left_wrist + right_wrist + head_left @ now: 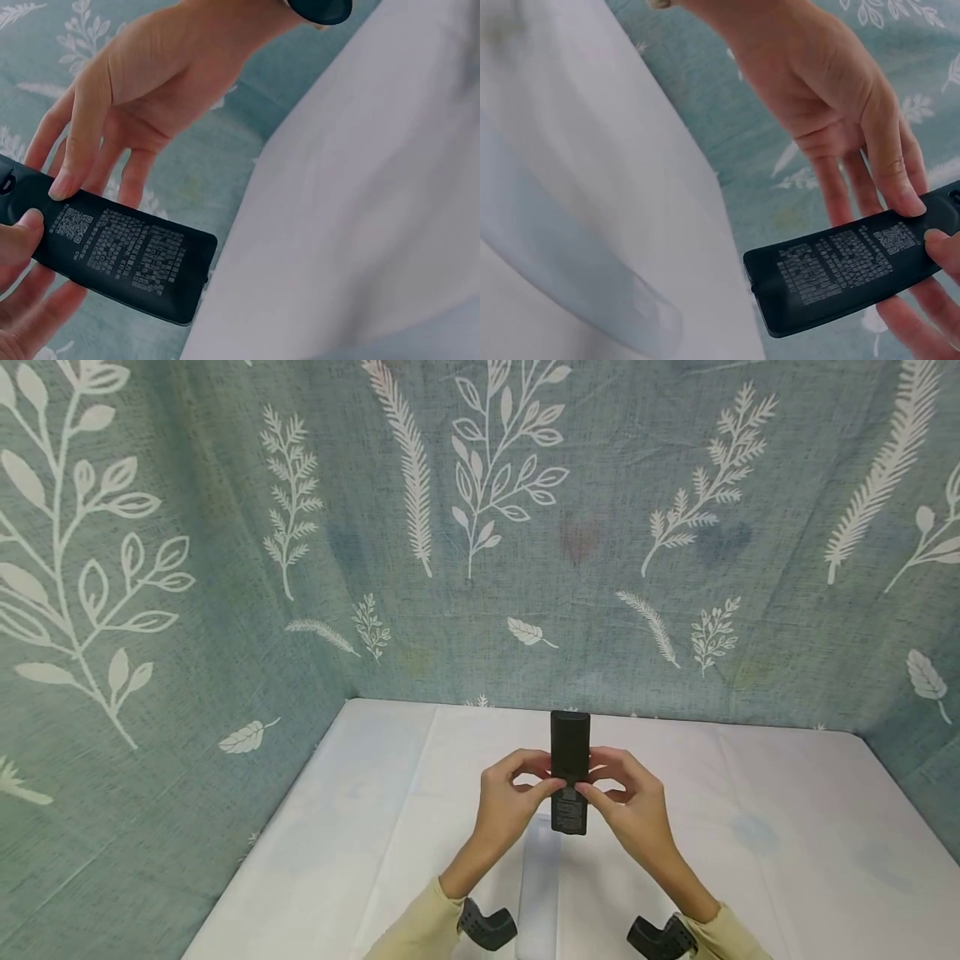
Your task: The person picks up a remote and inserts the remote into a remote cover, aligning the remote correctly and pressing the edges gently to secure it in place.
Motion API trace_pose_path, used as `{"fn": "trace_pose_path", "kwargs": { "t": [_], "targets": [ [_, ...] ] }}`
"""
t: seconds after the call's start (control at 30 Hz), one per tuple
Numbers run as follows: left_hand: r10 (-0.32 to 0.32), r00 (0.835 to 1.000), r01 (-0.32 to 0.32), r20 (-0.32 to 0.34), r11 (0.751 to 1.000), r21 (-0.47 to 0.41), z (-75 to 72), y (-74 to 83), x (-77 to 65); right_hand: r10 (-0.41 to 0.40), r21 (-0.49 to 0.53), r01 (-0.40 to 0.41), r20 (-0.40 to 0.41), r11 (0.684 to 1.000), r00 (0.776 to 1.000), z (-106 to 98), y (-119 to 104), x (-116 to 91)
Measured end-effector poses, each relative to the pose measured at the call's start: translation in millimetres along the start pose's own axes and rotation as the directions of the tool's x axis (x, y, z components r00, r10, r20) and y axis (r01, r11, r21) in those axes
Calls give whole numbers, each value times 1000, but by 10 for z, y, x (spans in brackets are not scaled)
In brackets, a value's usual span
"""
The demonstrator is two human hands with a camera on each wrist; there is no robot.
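A black remote control (570,743) is held up above the white table, standing lengthwise, its back towards me. Small white print and a square code cover the lower part of that back (124,244). My left hand (510,797) pinches it from the left side, thumb on the back and fingers behind. On the right side, my right hand (633,797) grips it the same way, with the thumbs close to each other below a seam. In the right wrist view a small dark opening shows near the remote's (832,262) cut-off end. Its front is hidden.
A long, translucent pale strip or sleeve (538,893) lies on the white-covered table (420,827), below the remote and between my forearms. Grey-green curtains (480,610) with white leaf prints hang behind the table and along its left side.
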State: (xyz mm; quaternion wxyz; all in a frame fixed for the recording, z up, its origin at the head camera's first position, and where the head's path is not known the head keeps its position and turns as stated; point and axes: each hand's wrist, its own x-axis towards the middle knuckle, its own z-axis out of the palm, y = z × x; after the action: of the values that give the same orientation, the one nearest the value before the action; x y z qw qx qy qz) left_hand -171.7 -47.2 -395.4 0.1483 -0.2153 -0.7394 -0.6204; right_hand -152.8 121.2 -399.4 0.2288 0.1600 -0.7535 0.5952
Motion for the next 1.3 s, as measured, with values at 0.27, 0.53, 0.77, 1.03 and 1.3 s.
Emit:
{"fn": "trace_pose_path", "kwargs": {
  "t": [0.27,0.53,0.77,1.03,1.3],
  "targets": [
    [-44,999,44,-2,999,-11,-27,-77,49,45,39,-46,8,998,999,63,82,43],
    [-82,996,82,-18,996,29,-47,-155,69,64,66,-66,31,996,997,138,173,87],
    [-117,993,118,-19,992,55,-49,-244,53,84,61,-87,41,994,996,198,265,80],
    [-133,990,136,-44,988,79,20,-528,13,108,63,-110,42,992,993,258,360,45],
    [-164,984,170,-74,982,86,92,-889,-34,160,52,-161,36,986,987,321,437,17]
  ]
}}
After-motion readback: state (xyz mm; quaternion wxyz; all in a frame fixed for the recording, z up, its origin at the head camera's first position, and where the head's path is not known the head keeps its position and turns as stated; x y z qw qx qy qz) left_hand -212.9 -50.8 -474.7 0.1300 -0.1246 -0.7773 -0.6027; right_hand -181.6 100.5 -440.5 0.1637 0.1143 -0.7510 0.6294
